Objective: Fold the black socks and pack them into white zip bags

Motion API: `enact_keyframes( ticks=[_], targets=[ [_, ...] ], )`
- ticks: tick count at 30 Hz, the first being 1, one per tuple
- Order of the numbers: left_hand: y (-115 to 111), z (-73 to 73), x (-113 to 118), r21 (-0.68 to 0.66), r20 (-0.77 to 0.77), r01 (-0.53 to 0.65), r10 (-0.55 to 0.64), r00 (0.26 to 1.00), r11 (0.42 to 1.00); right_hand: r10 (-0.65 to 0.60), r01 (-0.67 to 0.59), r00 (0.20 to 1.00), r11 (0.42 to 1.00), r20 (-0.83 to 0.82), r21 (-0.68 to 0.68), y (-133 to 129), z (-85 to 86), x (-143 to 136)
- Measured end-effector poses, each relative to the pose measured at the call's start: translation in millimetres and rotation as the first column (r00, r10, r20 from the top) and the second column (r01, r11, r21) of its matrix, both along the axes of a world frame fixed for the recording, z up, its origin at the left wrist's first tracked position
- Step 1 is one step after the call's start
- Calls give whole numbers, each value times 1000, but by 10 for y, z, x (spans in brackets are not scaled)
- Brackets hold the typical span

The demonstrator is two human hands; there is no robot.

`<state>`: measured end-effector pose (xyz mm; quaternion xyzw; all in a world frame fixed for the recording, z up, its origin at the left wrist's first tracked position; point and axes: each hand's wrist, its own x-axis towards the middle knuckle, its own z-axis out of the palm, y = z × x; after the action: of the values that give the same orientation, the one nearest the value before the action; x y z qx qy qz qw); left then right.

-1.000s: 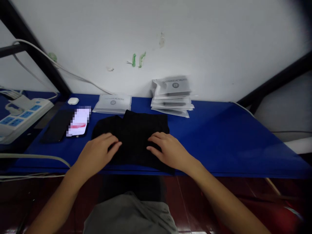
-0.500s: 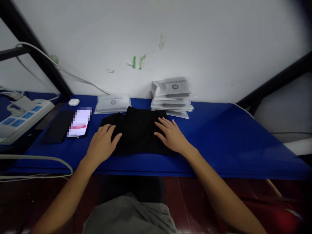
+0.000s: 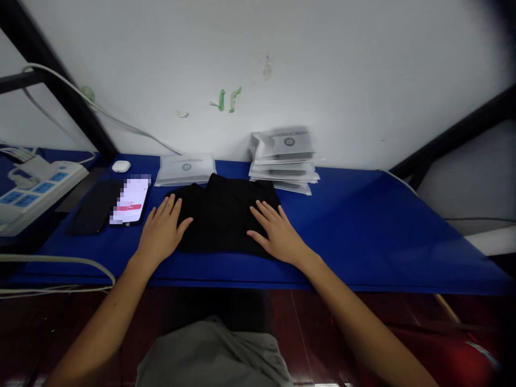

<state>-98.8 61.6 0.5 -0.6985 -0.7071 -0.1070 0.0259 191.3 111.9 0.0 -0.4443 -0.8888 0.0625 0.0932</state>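
A black cloth [image 3: 226, 215] lies spread on the blue table [image 3: 363, 231], near its front edge. My left hand [image 3: 161, 228] rests with fingers spread at the cloth's left edge, its thumb over the fabric. On the right part of the cloth, my right hand [image 3: 278, 231] lies flat with its fingers apart. Neither hand grips anything. Behind the cloth to the right is a stack of several pale plastic packets [image 3: 284, 161]. One more packet [image 3: 186, 169] lies behind the cloth on the left.
At the left are a lit phone [image 3: 131, 200], a dark flat device [image 3: 94, 207], a white earphone case [image 3: 121, 166] and a power strip [image 3: 40, 193] with cables. A white wall [image 3: 342, 80] rises behind the table.
My left hand has shifted left, toward the cloth's edge. My right hand has moved slightly left and down over the cloth. The packets have stayed in place.
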Motion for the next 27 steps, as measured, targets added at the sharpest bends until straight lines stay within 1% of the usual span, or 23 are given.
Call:
enact_keyframes(
  ticks=[2, 3, 5, 7, 9, 12, 16, 19, 23, 25, 27],
  targets=[
    [-92, 69, 39, 83, 34, 116, -119, 992, 990, 28, -28, 999, 999, -31, 20, -65, 77, 21],
    [-151, 98, 48, 96, 57, 185, -191, 980, 978, 53, -52, 998, 998, -43, 17, -106, 120, 39],
    [-271, 135, 44, 54, 83, 300, -303, 949, 953, 109, -110, 993, 994, -54, -13, -192, 199, 80],
    [-366, 140, 20, -17, 84, 353, -351, 933, 935, 141, -143, 989, 989, -50, -46, -264, 250, 115],
    [-416, 124, -3, -62, 83, 363, -358, 930, 930, 145, -146, 989, 987, -32, -59, -315, 271, 130],
    [-416, 96, -7, -77, 64, 348, -344, 937, 934, 147, -146, 989, 989, 28, -25, -362, 270, 117],
    [-377, 88, 16, -67, 7, 327, -327, 945, 943, 143, -153, 979, 986, 142, 60, -389, 263, 91],
    [-359, 88, 17, -37, 11, 310, -310, 951, 950, 108, -130, 976, 986, 188, 107, -371, 256, 100],
    [-358, 112, -2, -29, 25, 311, -311, 950, 950, 82, -102, 983, 987, 161, 123, -330, 247, 151],
    [-380, 152, -12, -52, 48, 312, -310, 949, 949, 91, -100, 989, 992, 115, 81, -329, 265, 188],
    [-423, 211, -26, -105, 90, 309, -300, 950, 945, 97, -97, 994, 995, 55, -4, -343, 318, 232]
  ],
)
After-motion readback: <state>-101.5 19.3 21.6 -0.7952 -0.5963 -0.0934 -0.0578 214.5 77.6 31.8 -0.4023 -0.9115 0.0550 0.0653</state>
